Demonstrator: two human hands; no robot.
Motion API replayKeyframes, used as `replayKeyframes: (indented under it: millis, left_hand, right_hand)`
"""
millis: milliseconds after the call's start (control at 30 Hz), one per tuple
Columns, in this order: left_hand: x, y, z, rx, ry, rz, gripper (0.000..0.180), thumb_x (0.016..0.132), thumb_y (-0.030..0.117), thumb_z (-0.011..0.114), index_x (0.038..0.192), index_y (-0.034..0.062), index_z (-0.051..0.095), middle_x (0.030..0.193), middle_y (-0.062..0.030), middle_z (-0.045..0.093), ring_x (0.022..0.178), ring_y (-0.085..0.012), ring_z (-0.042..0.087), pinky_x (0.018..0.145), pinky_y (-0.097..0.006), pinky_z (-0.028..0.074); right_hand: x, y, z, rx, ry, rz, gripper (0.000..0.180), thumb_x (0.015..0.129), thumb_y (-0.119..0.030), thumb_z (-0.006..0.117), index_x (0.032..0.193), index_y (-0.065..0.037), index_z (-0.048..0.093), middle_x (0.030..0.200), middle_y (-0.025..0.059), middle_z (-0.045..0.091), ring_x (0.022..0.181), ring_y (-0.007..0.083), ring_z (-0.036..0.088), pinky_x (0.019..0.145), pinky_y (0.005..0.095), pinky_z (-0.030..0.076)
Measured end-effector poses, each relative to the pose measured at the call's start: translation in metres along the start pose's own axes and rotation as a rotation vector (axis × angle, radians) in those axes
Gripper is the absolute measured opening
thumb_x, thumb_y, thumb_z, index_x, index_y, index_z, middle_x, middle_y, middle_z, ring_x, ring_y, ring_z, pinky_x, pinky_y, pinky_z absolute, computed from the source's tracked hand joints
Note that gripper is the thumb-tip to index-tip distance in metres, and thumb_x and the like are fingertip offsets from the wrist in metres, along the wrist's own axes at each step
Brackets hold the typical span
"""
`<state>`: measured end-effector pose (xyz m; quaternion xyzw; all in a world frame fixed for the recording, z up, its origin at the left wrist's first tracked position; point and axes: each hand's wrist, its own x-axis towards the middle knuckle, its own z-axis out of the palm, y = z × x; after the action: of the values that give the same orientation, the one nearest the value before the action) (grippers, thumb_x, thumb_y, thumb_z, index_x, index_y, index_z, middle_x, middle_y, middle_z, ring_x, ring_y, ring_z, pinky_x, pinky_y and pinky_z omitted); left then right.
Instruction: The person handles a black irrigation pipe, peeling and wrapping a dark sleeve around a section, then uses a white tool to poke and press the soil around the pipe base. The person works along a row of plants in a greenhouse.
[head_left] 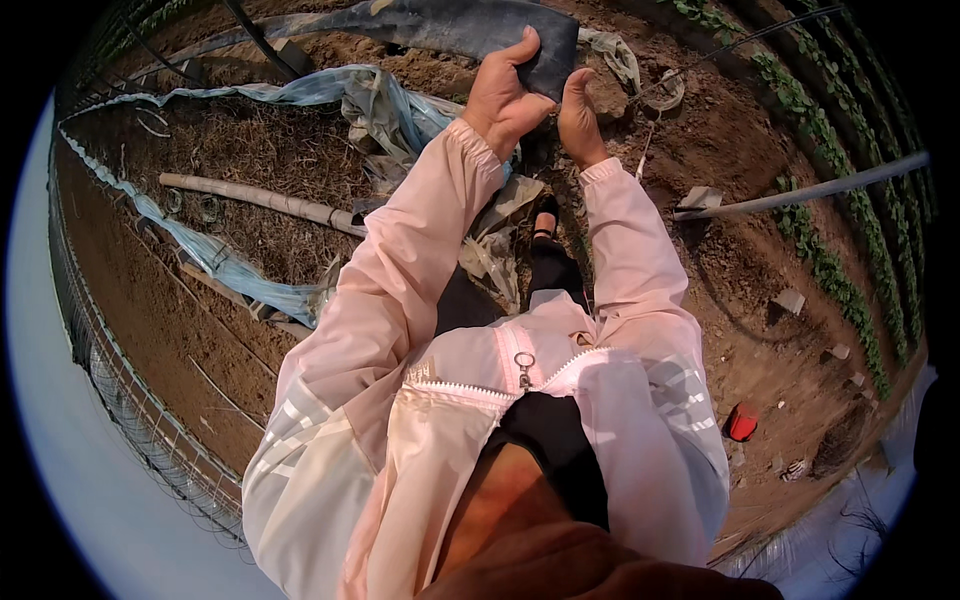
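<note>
Sheeting (480,28), black and flat, ends at the left hand (503,98) and right hand (580,120), thumbs spread, fingers partly hidden (I can't tell how closed either grip is), and probably handles best kept level, untwisted.

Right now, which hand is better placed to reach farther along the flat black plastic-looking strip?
Likely the left hand: the strip stretches away leftward, while the right hand is by the strip's right end.
</note>
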<state>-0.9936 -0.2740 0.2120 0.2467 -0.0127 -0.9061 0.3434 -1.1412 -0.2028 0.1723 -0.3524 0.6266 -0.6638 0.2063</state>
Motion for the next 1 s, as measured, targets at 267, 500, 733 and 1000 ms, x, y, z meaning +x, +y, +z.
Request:
replayKeyframes:
  millis: [267, 500, 733, 1000]
  left_hand:
    - [-0.008, 0.013, 0.007, -0.022, -0.006, -0.027, 0.029, 0.103, 0.024, 0.058, 0.121, 0.0012, 0.060, 0.122, -0.0152, 0.067, 0.114, -0.0298, 0.064, 0.105, -0.049, 0.048]
    - [-0.010, 0.028, 0.018, 0.487, 0.217, -0.005, 0.025, 0.104, 0.021, 0.058, 0.115, -0.0003, 0.062, 0.112, -0.0135, 0.068, 0.100, -0.0213, 0.068, 0.094, -0.039, 0.055]
    - [-0.039, 0.035, 0.030, 0.513, 0.257, 0.145, 0.020, 0.102, 0.017, 0.059, 0.110, 0.0006, 0.066, 0.112, -0.0113, 0.071, 0.097, -0.0196, 0.069, 0.090, -0.035, 0.054]
    - [-0.057, 0.062, 0.029, 0.625, 0.245, 0.121, 0.018, 0.095, 0.013, 0.065, 0.106, -0.0006, 0.071, 0.101, -0.0105, 0.074, 0.094, -0.0241, 0.071, 0.093, -0.040, 0.056]
  right_hand:
    - [-0.011, -0.008, 0.015, 0.275, -0.102, 0.224, 0.095, 0.099, -0.073, 0.007, 0.157, 0.001, 0.021, 0.160, 0.0207, 0.031, 0.150, 0.0289, 0.026, 0.123, 0.0401, 0.018]
    - [-0.013, 0.000, 0.025, 0.364, -0.378, 0.202, 0.085, 0.105, -0.064, 0.019, 0.154, 0.005, 0.028, 0.156, 0.0275, 0.037, 0.149, 0.0319, 0.031, 0.122, 0.0374, 0.021]
    - [-0.010, -0.004, 0.025, 0.305, -0.230, 0.148, 0.080, 0.097, -0.055, 0.043, 0.153, 0.000, 0.032, 0.153, 0.0185, 0.042, 0.145, 0.0262, 0.036, 0.120, 0.0379, 0.025]
    - [-0.016, 0.051, 0.034, -0.019, -1.124, 0.299, 0.082, 0.069, -0.019, 0.093, 0.139, -0.005, 0.054, 0.132, 0.0108, 0.062, 0.126, 0.0213, 0.054, 0.110, 0.0372, 0.039]
